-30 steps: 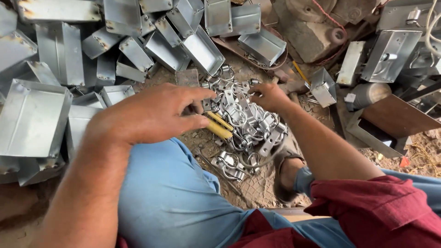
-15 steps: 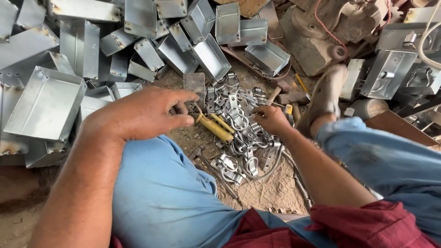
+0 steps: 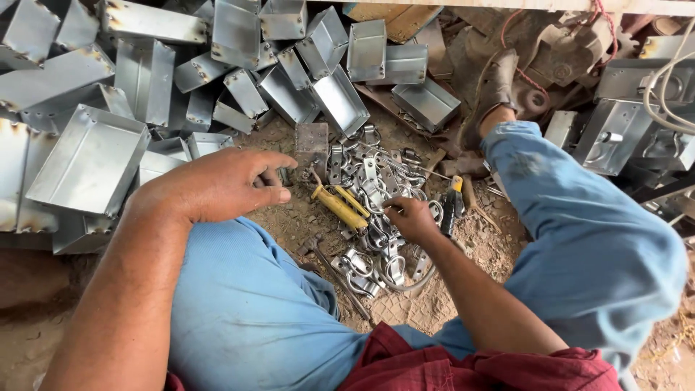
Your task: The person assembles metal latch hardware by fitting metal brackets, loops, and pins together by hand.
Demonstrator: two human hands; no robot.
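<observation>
Metal clips (image 3: 373,210): right hand (image 3: 413,219) fingers pinch one from the heap (sorting step).
Left hand (image 3: 213,187): curled loosely, empty, beside yellow screwdriver (image 3: 339,206).

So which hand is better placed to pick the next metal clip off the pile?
Right, probably. The right hand already has its fingertips in the pile of metal clips. The left hand rests closed over the knee, off to the side of the pile, nearer the yellow-handled tool and the metal trays.
</observation>
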